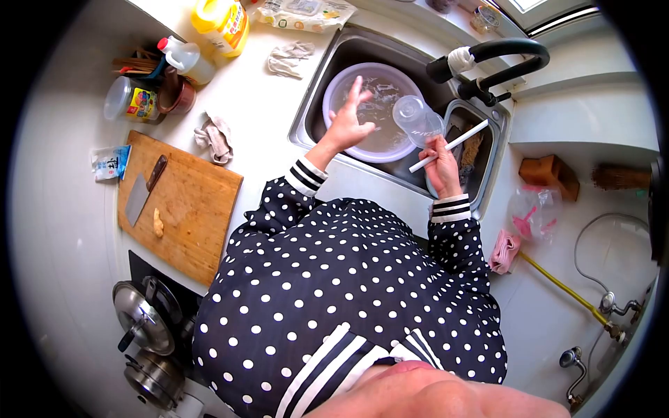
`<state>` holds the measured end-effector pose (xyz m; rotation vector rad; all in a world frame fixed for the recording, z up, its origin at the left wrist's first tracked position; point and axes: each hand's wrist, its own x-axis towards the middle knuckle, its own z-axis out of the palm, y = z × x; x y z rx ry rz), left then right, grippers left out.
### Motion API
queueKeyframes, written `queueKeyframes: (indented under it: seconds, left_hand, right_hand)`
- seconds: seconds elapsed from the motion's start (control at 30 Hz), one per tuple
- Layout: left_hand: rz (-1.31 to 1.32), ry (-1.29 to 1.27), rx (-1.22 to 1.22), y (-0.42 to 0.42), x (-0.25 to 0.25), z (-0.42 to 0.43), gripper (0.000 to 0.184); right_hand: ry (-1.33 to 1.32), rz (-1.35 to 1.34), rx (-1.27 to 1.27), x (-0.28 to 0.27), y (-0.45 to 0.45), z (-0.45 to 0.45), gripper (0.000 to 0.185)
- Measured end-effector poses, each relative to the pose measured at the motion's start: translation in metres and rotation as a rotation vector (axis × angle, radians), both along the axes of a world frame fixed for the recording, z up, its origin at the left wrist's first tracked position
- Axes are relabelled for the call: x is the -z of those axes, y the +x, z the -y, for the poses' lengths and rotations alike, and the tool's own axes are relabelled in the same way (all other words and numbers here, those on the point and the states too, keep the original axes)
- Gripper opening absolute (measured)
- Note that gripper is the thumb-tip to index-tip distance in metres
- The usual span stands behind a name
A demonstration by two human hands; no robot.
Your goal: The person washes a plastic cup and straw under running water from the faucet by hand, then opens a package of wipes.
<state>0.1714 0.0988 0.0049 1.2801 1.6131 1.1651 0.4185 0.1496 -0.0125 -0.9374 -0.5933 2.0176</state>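
My left hand (348, 124) is over the near left part of a pale purple basin (327, 96), its fingers spread and nothing in them. Cloudy water fills the basin, which sits in the steel sink (304, 115). At the basin's right side, my right hand (442, 167) is closed around a clear plastic cup (420, 120) with faint printing. The cup tilts up and left, partly over the water. A white tube like a thick straw (470, 134) is also in this hand, crossing it diagonally. My fingers hide part of both.
A black faucet (512, 54) arches over the sink's far right. The small right compartment holds a brown scrubber-like item (471, 150). Left, a cutting board (198, 198) bears a cleaver (139, 198) and a ginger piece (158, 223). Crumpled cloths (216, 139) and bottles (221, 28) stand nearby.
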Motion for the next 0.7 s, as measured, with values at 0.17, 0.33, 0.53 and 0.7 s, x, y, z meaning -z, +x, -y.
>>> queueKeyframes:
  seconds: [0.17,0.33,0.53,0.7]
  left_hand:
    - [-0.036,0.294,0.105,0.008,-0.027,0.008,0.089]
    - [-0.331,0.607,-0.006,-0.013,-0.084,0.021,0.065]
    - [-0.580,0.436,-0.002,-0.045,-0.066,0.036,0.061]
    - [-0.708,0.332,0.064,-0.057,-0.042,0.050,0.057]
  right_hand:
    - [-0.045,0.073,-0.090,0.004,-0.025,0.009,0.019]
    - [0.257,0.385,-0.187,-0.039,-0.047,0.014,0.036]
    - [1.006,1.418,-0.354,0.002,-0.018,-0.014,0.022]
    - [0.922,1.845,-0.685,0.027,0.015,-0.026,0.020]
